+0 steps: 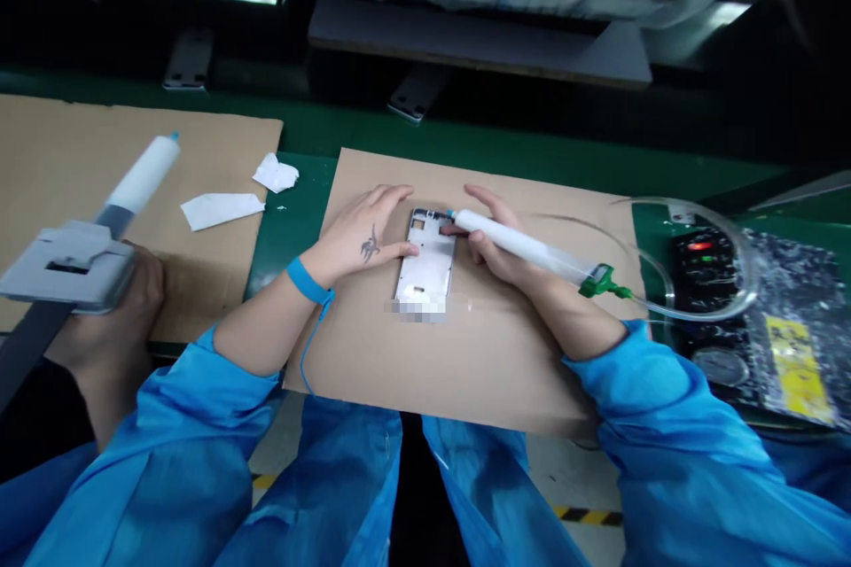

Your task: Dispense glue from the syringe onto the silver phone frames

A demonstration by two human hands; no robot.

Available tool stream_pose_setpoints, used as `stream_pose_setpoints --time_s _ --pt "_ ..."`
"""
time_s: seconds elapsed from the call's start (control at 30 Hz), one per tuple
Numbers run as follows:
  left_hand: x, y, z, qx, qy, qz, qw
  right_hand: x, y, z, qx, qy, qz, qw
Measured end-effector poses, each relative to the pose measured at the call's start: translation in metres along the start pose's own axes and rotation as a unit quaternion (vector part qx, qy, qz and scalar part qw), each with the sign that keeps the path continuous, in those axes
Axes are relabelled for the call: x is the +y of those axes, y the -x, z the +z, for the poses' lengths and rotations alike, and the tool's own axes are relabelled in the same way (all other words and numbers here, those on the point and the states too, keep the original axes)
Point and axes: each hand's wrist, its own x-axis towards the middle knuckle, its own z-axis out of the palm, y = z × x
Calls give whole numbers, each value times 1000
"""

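Pressing a phone frame [425, 261] flat, open left hand [359, 244]; right hand [495, 248] grips a dispensing syringe [519, 241] over cardboard [505, 363].

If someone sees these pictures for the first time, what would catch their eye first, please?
The eye goes first to the centre, where the right hand grips a white syringe dispenser with its blue tip at the top of a white phone frame, which lies on a cardboard sheet. The left hand, with a dark tattoo and a blue wrist strap, rests on the frame. At far left, a co-worker's hand holds a similar dispenser.
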Motion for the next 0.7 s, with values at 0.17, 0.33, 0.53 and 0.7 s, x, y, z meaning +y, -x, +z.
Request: stream_pose_setpoints --time_s 0.17,0.33,0.53,0.7 --pt "1 1 4 -5 -2 -25 1000 -1 -30 -10 144 -61 58 986" --pt "3 2 8 -57 -82 7 995 -9 -111 -20 62 156 15 986" --pt "1 7 -5 -82 -109 32 990 -26 -197 14 -17 290 34 956" --pt "4 9 -11 -100 -163 -6 982 -13 -177 -1 44 346 126 929"
